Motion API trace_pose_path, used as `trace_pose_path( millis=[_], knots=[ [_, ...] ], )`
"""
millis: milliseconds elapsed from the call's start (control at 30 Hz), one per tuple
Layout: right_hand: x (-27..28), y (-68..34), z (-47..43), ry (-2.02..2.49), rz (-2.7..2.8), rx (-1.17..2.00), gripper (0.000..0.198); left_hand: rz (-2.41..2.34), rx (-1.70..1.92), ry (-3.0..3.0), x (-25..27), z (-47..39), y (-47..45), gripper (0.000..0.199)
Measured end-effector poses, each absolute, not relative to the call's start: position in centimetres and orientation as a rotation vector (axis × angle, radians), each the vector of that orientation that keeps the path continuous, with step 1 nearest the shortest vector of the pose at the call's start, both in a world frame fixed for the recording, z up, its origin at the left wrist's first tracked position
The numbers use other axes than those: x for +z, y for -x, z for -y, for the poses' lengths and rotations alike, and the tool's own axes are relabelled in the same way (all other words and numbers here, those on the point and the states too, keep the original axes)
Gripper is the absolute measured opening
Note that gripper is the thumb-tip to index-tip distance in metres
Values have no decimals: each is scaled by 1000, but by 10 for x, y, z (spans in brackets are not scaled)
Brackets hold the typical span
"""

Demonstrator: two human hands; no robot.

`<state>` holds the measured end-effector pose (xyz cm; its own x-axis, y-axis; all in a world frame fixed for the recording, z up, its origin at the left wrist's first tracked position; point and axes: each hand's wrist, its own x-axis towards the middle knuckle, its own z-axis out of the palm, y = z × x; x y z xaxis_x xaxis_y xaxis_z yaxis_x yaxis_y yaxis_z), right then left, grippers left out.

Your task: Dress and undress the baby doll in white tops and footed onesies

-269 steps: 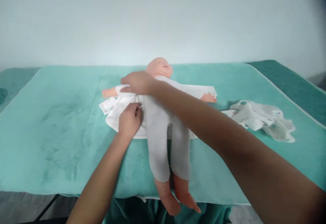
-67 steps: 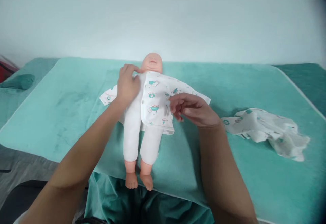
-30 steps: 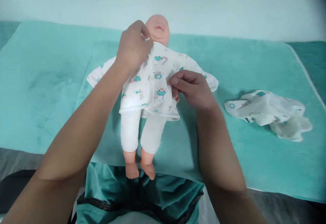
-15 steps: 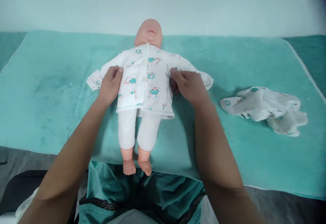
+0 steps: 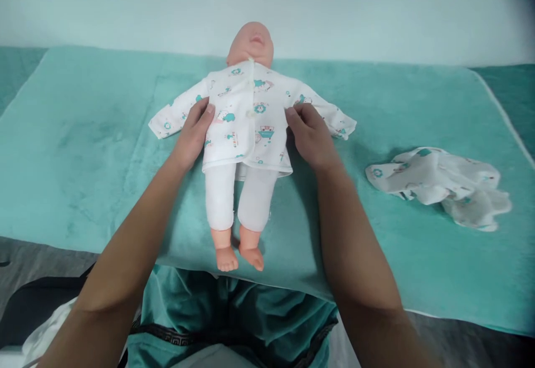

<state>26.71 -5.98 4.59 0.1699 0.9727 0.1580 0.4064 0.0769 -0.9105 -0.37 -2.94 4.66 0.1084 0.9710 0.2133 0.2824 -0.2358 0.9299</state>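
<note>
A baby doll (image 5: 250, 41) lies face up, its feet near the mat's front edge. It wears a white printed baby shirt (image 5: 267, 128), closed down the front, and white leggings or cloth legs; its feet are bare. At the shirt's left side, below the armpit, my left hand (image 5: 194, 131) is closed round the doll's trunk, thumb on top of the cloth. My right hand (image 5: 310, 134) grips the opposite side, thumb and forefinger at the shirt's edge under the sleeve. Both sleeves stretch outward; the doll's hands do not show.
A crumpled white printed garment (image 5: 438, 181) lies to the right on the green mat (image 5: 83, 161). Behind the mat is a pale wall (image 5: 125, 5). A dark chair (image 5: 37, 306) with white cloth is at lower left, beside my legs in green trousers (image 5: 251, 312).
The doll has shifted up the mat, away from me, and slightly right, with both my hands at its sides. The crumpled garment appears to lie where it was.
</note>
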Motion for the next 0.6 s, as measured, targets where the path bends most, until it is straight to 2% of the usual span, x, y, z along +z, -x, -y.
trace_pose_path(
  millis=[200, 333, 467, 600],
  knots=[
    [45, -288, 59, 1774, 1346, 447, 23, -1636, 1292, -1723, 32, 26, 49, 21],
    [40, -299, 57, 1864, 1339, 329, 19, -1824, 1355, -1655, 26, 22, 68, 20],
    [44, -312, 61, 1938, 1311, 342, 22, -1890, 1356, -1745, 22, 25, 68, 22],
    [58, -304, 69, 1777, 1303, 403, 40, -1817, 1399, -1752, 24, 35, 62, 17]
  ],
)
